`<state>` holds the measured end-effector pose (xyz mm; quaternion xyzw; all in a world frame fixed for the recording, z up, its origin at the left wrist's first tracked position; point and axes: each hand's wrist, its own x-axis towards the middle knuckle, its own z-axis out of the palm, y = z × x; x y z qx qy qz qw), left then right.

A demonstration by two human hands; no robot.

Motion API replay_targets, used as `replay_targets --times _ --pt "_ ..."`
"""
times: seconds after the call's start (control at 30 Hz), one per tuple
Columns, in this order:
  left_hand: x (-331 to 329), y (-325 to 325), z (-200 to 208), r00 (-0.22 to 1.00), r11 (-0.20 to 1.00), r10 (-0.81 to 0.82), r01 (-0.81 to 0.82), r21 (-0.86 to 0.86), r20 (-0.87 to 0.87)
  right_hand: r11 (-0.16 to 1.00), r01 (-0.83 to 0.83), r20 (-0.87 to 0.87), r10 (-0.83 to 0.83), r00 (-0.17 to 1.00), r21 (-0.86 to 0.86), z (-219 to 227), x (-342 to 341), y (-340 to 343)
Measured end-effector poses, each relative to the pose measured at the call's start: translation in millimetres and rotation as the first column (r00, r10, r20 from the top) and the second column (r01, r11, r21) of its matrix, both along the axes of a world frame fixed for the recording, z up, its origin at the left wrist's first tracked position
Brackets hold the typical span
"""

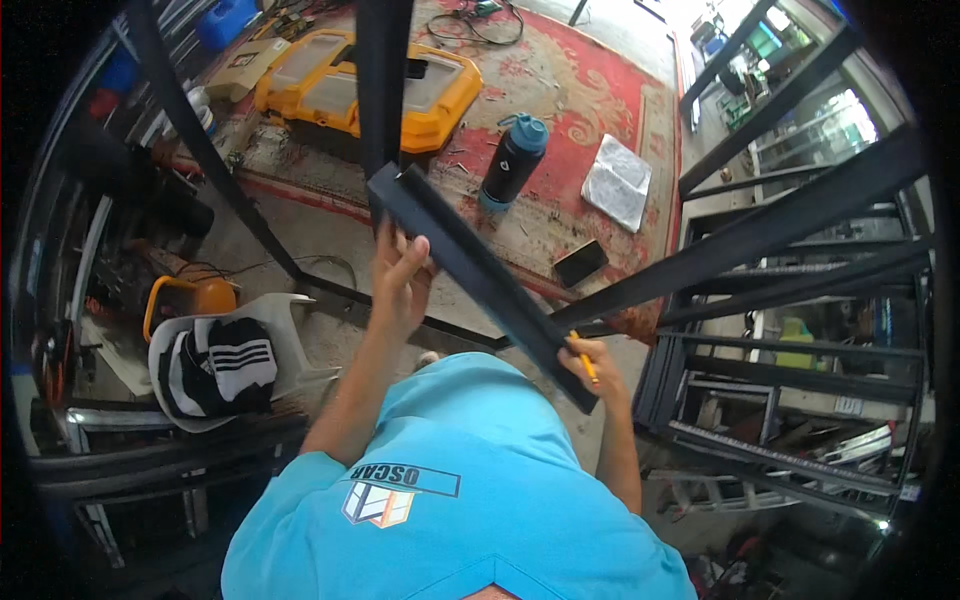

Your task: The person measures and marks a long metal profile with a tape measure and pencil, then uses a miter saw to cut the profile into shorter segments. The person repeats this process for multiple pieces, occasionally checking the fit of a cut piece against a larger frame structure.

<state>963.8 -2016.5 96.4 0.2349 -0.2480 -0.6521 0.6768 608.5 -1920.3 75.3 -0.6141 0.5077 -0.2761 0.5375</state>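
Note:
A dark metal profile (480, 280) runs at a slant in front of me, its far left end beside an upright dark post (383, 90). My right hand (600, 368) is closed around the near right end. A yellow pencil (584, 358) is also held in that hand, sticking out between the fingers. Close under the far end, my left hand (402, 285) has its thumb and fingers apart. Its fingertips are at the profile's edge near the post; whether they press on it I cannot tell.
Dark frame bars (740, 235) slant across on both sides. On the red patterned rug (560, 90) are a yellow toolbox (440, 110), a black bottle (513, 163), paper (617, 183) and a phone (580, 263). A white chair (295, 345) with striped cloth (225, 365) stands left.

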Motion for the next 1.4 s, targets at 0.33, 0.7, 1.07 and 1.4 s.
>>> replay_targets --times 0.33,0.7,1.07,1.4 --pt "-91 14 -23 0.965 0.94 -0.241 0.206 0.272 0.103 0.997 0.041 -0.072 -0.046 0.996 -0.065 -39 -11 -6" --pt "-169 34 -27 0.844 0.935 -0.304 0.175 0.309 0.442 0.912 0.41 -0.272 -0.39 0.88 0.018 -159 -98 114" --pt "-215 54 -38 0.777 0.862 -0.475 0.317 0.396 0.414 0.193 0.872 -0.359 -0.854 0.375 0.451 -254 -102 374" --pt "-271 126 -74 0.589 0.797 -0.603 0.466 0.383 0.538 -0.066 0.711 -0.456 -0.808 0.373 0.7 -276 141 657"
